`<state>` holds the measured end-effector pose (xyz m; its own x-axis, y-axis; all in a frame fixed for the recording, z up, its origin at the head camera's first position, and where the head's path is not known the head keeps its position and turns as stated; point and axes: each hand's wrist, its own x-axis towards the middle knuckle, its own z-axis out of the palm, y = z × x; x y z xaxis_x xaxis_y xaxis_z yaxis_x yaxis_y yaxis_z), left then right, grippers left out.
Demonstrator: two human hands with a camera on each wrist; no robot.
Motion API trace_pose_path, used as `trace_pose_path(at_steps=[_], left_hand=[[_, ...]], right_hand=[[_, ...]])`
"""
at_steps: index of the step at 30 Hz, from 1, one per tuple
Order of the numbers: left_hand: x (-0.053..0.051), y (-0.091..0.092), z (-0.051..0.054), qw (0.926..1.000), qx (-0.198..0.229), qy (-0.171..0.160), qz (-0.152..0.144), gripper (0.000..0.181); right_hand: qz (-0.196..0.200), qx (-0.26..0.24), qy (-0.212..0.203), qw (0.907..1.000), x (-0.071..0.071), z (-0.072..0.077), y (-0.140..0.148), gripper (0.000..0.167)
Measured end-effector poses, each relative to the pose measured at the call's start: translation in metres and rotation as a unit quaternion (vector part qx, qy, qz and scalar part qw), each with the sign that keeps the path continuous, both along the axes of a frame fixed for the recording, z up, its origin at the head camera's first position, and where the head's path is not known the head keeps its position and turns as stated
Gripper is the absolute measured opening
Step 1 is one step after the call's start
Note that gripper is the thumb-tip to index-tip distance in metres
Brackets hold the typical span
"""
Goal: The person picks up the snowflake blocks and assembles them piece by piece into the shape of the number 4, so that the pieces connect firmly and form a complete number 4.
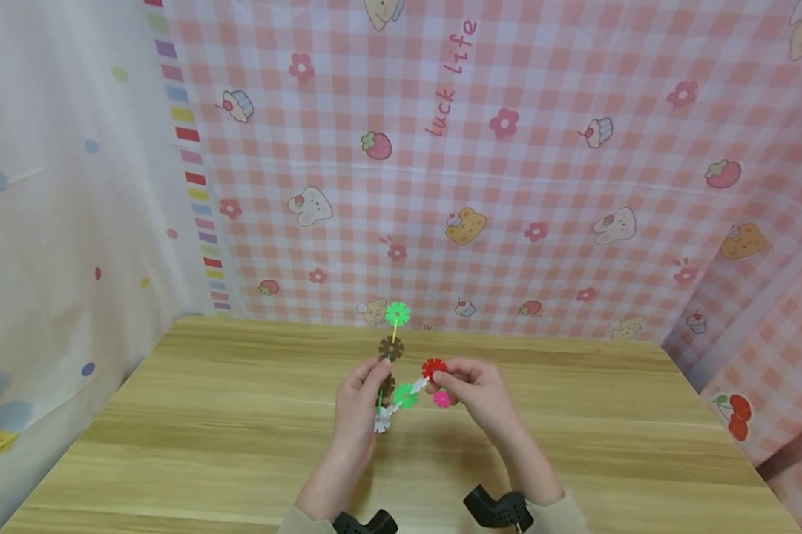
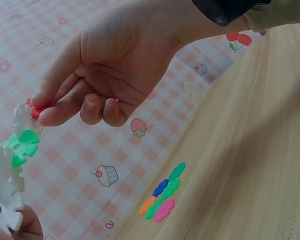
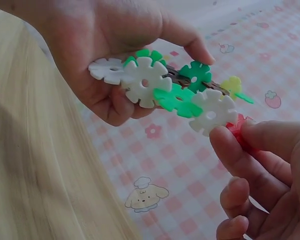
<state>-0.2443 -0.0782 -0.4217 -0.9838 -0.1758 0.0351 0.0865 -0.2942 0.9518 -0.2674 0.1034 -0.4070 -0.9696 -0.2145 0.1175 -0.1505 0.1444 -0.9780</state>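
My left hand [image 1: 359, 404] grips a chain of interlocking snowflake discs. Brown discs [image 1: 391, 348], a yellow one [image 3: 233, 86] and a bright green end disc [image 1: 397, 314] run away from me. White and green discs branch to the right. Between thumb and forefinger, my right hand [image 1: 477, 389] pinches a red snowflake disc [image 1: 433, 369]. That disc meets the edge of the outermost white disc [image 3: 213, 111]; how deep it sits in the slot is hidden by the fingertips. Part of the chain is covered by the left hand.
Several loose discs lie on the wooden table [image 1: 240, 415]: a pink one [image 2: 164, 210], an orange one [image 2: 147, 205], a blue one [image 2: 160, 188] and green ones [image 2: 177, 171]. In the head view the right hand mostly covers them. A checked curtain [image 1: 427, 185] hangs behind the table.
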Motion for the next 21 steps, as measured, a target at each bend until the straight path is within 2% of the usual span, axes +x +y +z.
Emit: trace_pose_path(at_steps=[13, 21], left_hand=[[-0.0014, 0.0015, -0.0006, 0.9996, 0.011, -0.003, 0.027, 0.032], [-0.0017, 0.0007, -0.0025, 0.9986, 0.012, -0.014, 0.049, 0.029]], right_hand=[[0.031, 0.035, 0.032, 0.9984, 0.0002, -0.0031, -0.0044, 0.016], [0.047, 0.037, 0.021, 0.998, -0.0013, -0.0064, -0.0054, 0.017]])
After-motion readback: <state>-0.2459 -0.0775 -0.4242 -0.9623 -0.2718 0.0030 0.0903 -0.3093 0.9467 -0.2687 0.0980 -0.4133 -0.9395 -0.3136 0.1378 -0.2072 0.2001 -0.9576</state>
